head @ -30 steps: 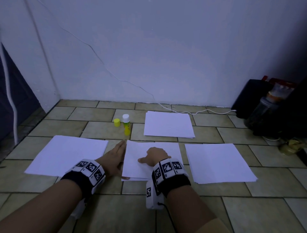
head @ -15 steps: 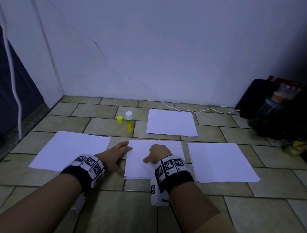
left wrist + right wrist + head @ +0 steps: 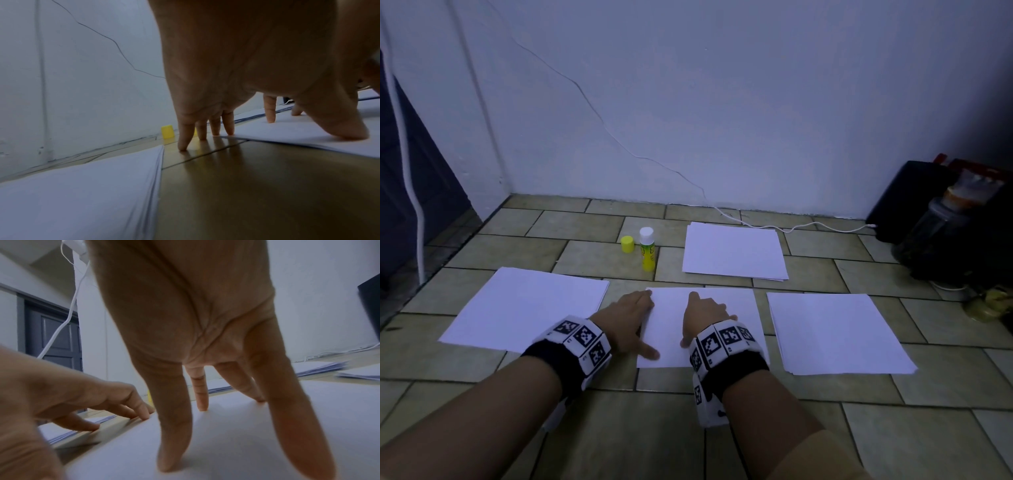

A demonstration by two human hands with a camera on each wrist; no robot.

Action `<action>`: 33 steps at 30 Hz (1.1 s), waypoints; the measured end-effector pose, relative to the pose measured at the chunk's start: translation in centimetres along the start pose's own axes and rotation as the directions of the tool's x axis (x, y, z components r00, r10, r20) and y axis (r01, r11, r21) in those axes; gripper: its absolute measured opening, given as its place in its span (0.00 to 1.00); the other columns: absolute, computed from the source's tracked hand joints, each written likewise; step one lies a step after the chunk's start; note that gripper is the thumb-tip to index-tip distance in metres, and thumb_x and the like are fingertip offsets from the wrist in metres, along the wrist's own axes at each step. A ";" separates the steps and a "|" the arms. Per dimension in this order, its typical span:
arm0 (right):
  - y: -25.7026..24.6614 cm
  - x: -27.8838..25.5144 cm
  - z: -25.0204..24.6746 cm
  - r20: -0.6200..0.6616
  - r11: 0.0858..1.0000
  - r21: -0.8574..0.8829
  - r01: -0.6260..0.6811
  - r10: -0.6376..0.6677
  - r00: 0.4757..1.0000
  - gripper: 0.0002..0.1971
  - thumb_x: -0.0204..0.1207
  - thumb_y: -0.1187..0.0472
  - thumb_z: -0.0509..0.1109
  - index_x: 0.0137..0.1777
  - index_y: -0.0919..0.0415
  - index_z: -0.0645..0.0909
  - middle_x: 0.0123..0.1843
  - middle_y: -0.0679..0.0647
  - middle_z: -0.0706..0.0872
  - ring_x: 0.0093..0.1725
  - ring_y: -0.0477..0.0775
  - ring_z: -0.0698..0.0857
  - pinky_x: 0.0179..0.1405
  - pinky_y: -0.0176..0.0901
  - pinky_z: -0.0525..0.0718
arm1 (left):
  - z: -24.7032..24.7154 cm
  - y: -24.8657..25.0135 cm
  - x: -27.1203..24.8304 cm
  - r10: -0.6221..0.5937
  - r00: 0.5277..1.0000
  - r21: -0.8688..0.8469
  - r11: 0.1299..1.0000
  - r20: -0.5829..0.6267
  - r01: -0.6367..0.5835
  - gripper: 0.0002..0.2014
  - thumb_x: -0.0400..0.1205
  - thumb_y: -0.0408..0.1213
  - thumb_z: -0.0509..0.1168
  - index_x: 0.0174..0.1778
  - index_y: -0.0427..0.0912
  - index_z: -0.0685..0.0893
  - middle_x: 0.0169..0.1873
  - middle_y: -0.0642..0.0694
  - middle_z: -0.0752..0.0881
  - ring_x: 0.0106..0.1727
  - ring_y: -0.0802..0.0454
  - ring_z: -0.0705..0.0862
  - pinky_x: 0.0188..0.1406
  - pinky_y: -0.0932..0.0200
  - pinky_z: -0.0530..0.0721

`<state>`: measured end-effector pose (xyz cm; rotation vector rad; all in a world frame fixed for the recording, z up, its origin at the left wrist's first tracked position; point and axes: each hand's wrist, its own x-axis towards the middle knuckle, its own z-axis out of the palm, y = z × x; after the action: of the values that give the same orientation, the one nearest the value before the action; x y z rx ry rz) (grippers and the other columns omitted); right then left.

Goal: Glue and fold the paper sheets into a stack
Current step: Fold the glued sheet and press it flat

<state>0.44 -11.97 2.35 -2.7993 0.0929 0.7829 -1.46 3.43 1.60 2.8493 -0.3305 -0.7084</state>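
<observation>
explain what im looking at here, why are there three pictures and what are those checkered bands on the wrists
No machine here: a person is working on a tiled floor with two bare hands. The black-and-white checkered bands are wrist mounts carrying small cameras. The wide picture comes from a camera on the person's head, looking down; the other two look along each hand from the wrist, which is why the fingers seem huge.

On the floor lie four piles of white paper sheets, three in a near row and one farther back, plus an upright yellow glue stick with its yellow cap off beside it.

The left hand rests at the left edge of the middle white paper pile, thumb on the paper. The right hand presses down on that pile with straight fingers. Neither has a grip on anything.
</observation>
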 end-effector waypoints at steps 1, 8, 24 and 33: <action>0.0 0.0 0.1 0.011 1.000 -0.010 -0.001 0.001 1.000 0.30 0.78 0.60 0.69 0.76 0.57 0.60 0.74 0.63 0.73 0.78 0.69 0.62 0.75 0.72 0.60 | 0.0 0.2 0.0 -0.011 1.000 0.010 1.000 0.002 0.011 0.54 0.72 0.59 0.74 0.84 0.41 0.50 0.85 0.47 0.45 0.84 0.49 0.51 0.83 0.50 0.56; 0.5 -0.1 1.0 0.022 0.995 -0.099 0.009 -0.007 1.000 0.32 0.79 0.57 0.67 0.78 0.57 0.56 0.76 0.65 0.70 0.81 0.68 0.55 0.78 0.69 0.54 | -0.6 0.6 -0.2 -0.049 0.999 0.099 0.994 0.020 0.047 0.61 0.69 0.61 0.75 0.84 0.39 0.42 0.85 0.47 0.47 0.83 0.48 0.55 0.79 0.46 0.66; 0.6 -1.2 1.0 0.051 0.977 -0.200 0.079 -0.070 0.996 0.34 0.76 0.50 0.72 0.76 0.62 0.62 0.74 0.65 0.73 0.77 0.64 0.66 0.72 0.60 0.69 | -0.4 0.1 -0.2 -0.037 0.997 0.201 0.979 0.063 0.024 0.63 0.68 0.63 0.74 0.85 0.41 0.39 0.85 0.48 0.42 0.85 0.48 0.49 0.81 0.46 0.60; 1.3 -1.6 0.7 -0.021 0.962 -0.252 0.104 -0.113 0.993 0.48 0.64 0.41 0.80 0.76 0.60 0.59 0.73 0.62 0.63 0.74 0.65 0.62 0.63 0.63 0.77 | -0.1 0.4 -0.2 -0.052 0.997 0.228 0.973 0.048 0.040 0.63 0.67 0.62 0.75 0.85 0.42 0.38 0.85 0.47 0.42 0.85 0.47 0.47 0.81 0.45 0.60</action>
<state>-1.46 -13.09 2.32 -3.0235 -0.1642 0.7680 -1.68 3.12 1.92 3.0658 -0.3771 -0.8055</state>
